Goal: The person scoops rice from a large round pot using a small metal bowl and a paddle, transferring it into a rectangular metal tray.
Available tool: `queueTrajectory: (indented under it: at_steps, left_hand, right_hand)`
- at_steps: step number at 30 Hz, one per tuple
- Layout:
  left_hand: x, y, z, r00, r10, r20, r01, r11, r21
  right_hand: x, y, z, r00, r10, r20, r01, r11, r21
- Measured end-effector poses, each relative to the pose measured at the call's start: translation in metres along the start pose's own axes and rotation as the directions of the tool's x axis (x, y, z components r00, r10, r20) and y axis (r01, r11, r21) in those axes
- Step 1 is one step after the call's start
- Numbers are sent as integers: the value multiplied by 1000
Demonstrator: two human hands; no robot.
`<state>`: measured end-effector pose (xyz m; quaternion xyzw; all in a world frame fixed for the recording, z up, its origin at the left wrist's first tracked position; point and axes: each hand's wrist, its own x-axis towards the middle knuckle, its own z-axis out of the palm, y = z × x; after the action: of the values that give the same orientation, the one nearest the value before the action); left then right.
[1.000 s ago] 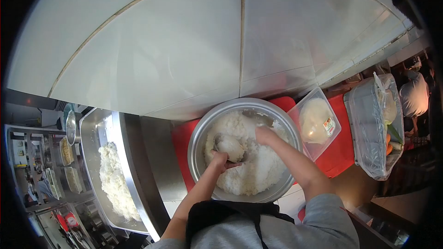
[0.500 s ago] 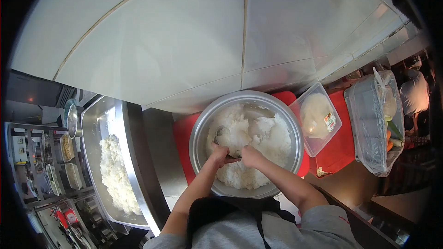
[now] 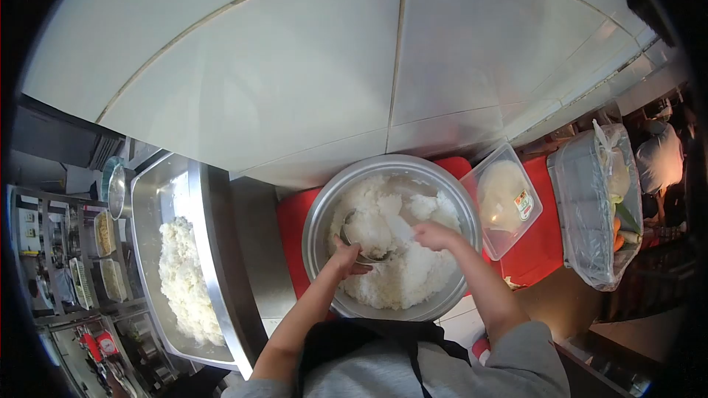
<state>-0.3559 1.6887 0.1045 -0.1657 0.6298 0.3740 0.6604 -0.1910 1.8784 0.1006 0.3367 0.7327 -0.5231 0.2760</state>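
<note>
A large round metal pot (image 3: 316,203) full of white rice (image 3: 402,287) is in front of me. Inside it, my left hand (image 3: 346,259) grips a small metal bowl (image 3: 348,230) by its near-left edge, and the bowl is heaped with rice. My right hand (image 3: 435,236) is closed around the handle of a pale, flat rice paddle (image 3: 401,227). The paddle's blade points up and left over the rice, just right of the bowl. Rice hides much of the bowl's inside.
A deep steel tray (image 3: 151,280) with more rice stands at left. Red boards (image 3: 295,232) lie under the pot. To the right are a clear plastic container (image 3: 507,239) with a pale bagged mass and a plastic-lined bin (image 3: 582,199). A tiled wall (image 3: 317,66) rises behind. Another person (image 3: 660,158) is far right.
My right hand has moved right and slightly up, away from my left hand, and the pale paddle now shows. My left hand stays at the bowl, shifted slightly down. The view has tilted a little.
</note>
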Motion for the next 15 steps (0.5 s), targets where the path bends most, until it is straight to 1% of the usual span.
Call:
queueTrajectory:
  at_steps: [1, 3, 4, 5, 7, 9, 10, 11, 12, 13, 14, 15]
  left_hand:
    - [-3, -1, 3, 998, 57, -3, -57, 997, 53]
    - [-8, -7, 4, 986, 167, -12, -163, 973, 166]
    - [-2, -10, 3, 978, 206, -1, -203, 963, 179]
    - [10, -13, 1, 968, 251, 11, -248, 950, 191]
    - [13, -10, 2, 946, 324, 18, -320, 922, 219]
    - [5, -7, 5, 925, 379, 8, -369, 896, 246]
    - [6, -7, 4, 928, 372, 13, -364, 901, 235]
    - [8, -7, 1, 931, 365, 19, -359, 906, 224]
    - [10, -7, -1, 933, 358, 24, -355, 911, 210]
    - [11, -10, -2, 930, 368, 27, -366, 910, 194]
    - [11, -11, -4, 925, 379, 31, -378, 908, 180]
    - [12, -11, -5, 919, 392, 34, -392, 905, 166]
  right_hand:
    - [-10, 10, -10, 1000, -12, -22, 16, 989, 147]
    - [5, 36, -9, 975, -39, -221, 43, 999, 13]
    - [17, 43, -7, 944, -69, -323, 53, 997, -56]
    - [32, 45, -1, 971, 5, -239, 19, 995, 98]
    - [56, 36, 19, 993, 114, -30, -94, 918, 384]
    - [65, 27, 29, 998, 27, -58, -13, 972, 237]
    - [67, 26, 32, 998, -16, -66, 26, 987, 161]
    - [70, 32, 40, 975, -171, -141, 179, 983, 51]
    - [75, 40, 53, 925, -328, -194, 320, 945, -71]
    - [71, 39, 60, 848, -480, -224, 443, 874, -197]
    - [66, 38, 66, 878, -428, -213, 367, 889, -273]
    - [46, 14, 67, 904, -373, -208, 288, 892, -347]
